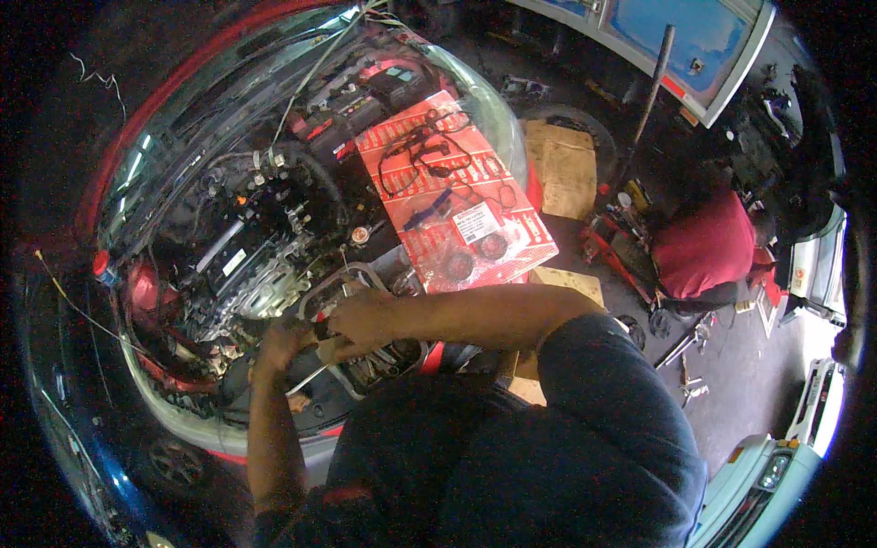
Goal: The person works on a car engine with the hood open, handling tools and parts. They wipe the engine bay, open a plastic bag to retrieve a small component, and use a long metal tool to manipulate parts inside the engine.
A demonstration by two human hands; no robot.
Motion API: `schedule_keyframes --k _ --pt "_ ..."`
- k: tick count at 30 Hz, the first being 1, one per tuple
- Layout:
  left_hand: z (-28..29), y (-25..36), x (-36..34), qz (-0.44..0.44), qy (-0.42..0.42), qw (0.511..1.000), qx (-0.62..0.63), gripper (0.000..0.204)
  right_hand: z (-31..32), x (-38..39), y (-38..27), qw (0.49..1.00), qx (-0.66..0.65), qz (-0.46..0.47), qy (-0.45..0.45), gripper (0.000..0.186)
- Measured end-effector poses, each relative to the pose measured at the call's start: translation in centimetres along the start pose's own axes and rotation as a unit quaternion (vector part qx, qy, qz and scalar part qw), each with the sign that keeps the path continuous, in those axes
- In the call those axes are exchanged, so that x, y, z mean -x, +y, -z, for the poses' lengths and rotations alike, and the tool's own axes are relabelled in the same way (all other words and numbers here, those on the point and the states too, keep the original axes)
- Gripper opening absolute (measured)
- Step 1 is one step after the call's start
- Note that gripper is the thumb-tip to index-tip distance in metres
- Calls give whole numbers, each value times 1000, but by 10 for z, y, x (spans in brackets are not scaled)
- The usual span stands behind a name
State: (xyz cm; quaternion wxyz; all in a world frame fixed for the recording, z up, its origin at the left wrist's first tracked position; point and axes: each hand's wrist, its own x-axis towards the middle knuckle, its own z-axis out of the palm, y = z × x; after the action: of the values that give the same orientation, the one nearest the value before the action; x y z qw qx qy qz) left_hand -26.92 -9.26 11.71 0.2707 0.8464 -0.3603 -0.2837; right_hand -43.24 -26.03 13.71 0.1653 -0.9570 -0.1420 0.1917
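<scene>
Both my hands meet in front of me, over a metal tray [350, 276] of tools at the front edge of a car's open engine bay. My left hand [281, 345] is closed, its fingers curled in toward the right one. Beside it, my right hand [358, 321] is closed too, reaching across from the right. Dark shadow and the fingers hide what they grip; I cannot make it out. Left of the tray lies the partly stripped engine [265, 283]. A red and white gasket-set package [525, 228], with black seals and rings, rests across the bay's right side.
A car battery [397, 87] sits behind the package. To the right, a person in a red shirt [703, 245] bends low beside a red jack-like frame [617, 256]. Cardboard [562, 172] and several tools [685, 356] lie on the floor. A long metal bar [650, 100] stands upright.
</scene>
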Motion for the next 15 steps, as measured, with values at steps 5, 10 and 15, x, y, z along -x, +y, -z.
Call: schedule_keyframes --k 5,10,15 --pt "-6 15 7 39 -6 989 139 32 -28 6 12 945 81 77 306 60" --pt "2 37 34 107 -99 847 511 35 -43 -1 21 952 106 7 286 39" --pt "-25 30 24 -80 -25 970 228 42 -20 12 15 928 101 65 352 37"
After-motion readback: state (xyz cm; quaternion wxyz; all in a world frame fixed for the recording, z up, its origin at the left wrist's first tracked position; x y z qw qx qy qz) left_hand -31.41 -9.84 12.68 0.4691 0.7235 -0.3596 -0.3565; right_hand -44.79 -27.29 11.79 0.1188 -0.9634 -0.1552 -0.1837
